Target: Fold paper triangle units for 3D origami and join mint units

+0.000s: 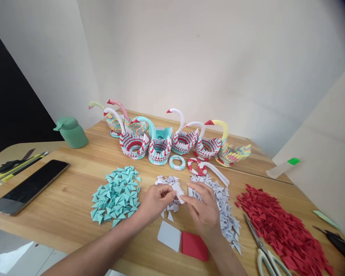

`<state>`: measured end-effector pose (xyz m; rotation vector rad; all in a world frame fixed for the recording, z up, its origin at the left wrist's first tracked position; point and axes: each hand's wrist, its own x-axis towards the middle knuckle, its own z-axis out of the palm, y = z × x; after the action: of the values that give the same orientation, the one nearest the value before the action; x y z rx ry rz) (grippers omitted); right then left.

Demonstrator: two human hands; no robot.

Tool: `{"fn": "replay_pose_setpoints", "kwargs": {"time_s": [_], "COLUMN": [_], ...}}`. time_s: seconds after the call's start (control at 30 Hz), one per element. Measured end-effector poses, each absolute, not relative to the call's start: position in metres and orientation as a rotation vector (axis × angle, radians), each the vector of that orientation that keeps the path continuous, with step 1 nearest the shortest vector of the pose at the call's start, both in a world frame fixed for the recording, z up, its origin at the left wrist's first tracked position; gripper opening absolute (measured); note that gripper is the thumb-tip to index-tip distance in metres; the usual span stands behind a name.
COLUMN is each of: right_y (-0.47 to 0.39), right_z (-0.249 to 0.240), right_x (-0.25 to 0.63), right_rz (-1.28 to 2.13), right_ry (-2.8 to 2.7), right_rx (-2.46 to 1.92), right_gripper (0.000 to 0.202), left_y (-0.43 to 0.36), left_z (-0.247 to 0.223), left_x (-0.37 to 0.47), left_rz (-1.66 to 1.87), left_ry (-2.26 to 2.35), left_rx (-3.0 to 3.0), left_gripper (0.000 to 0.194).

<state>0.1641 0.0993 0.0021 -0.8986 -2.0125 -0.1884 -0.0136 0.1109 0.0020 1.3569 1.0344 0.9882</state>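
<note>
Between my two hands is a small piece of white paper (pixel 178 191), raised over the table. My left hand (pixel 158 199) pinches its left side between thumb and fingers. The fingertips of my right hand (pixel 203 205) close on its lower right edge. Behind and beside the hands lie piles of small folded white paper triangles (pixel 224 203), partly hidden by my fingers. Below the hands, a stack of white paper rectangles (pixel 169 235) lies against a stack of red paper rectangles (pixel 194 247). My right wrist covers part of the red stack.
Teal triangles (pixel 119 195) lie left, red triangles (pixel 281 226) right, beside scissors (pixel 264 249). Several folded-paper swans (pixel 159 147) stand at the back, with a paper ring (pixel 177 162) before them. A phone (pixel 31 186) and green container (pixel 72 134) are at left; a black-handled cutter (pixel 340 243) at far right.
</note>
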Motion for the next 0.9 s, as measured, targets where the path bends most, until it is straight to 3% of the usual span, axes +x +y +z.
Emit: {"fn": "replay_pose_setpoints", "kwargs": {"time_s": [0.23,0.43,0.67,0.9], "right_y": [0.1025,0.0967,0.0946,0.0954], "right_z": [-0.0011,-0.0014,-0.0014,-0.0031], "right_x": [0.1656,0.1628,0.1607,0.1592], "right_rz": [-0.015,0.464,0.953,1.188], "right_ry": [-1.993,-1.815,-1.520,-1.324], "right_rx": [-0.947,-1.099,-1.184,-1.132], "right_gripper": [0.017,0.008,0.017,0.024], "left_y": [0.1090,0.1060,0.1048,0.1018], "left_z": [0.0099,0.0050,0.0049,0.0080], "left_x": [-0.0130,-0.0128,-0.0115,-0.0112], "left_rz": [1.018,1.089,1.166,1.123], "left_ry": [1.080,1.151,1.112,1.087], "left_rx": [1.398,1.695,1.851,1.810], "left_gripper": [0.026,0.024,0.024,0.023]}}
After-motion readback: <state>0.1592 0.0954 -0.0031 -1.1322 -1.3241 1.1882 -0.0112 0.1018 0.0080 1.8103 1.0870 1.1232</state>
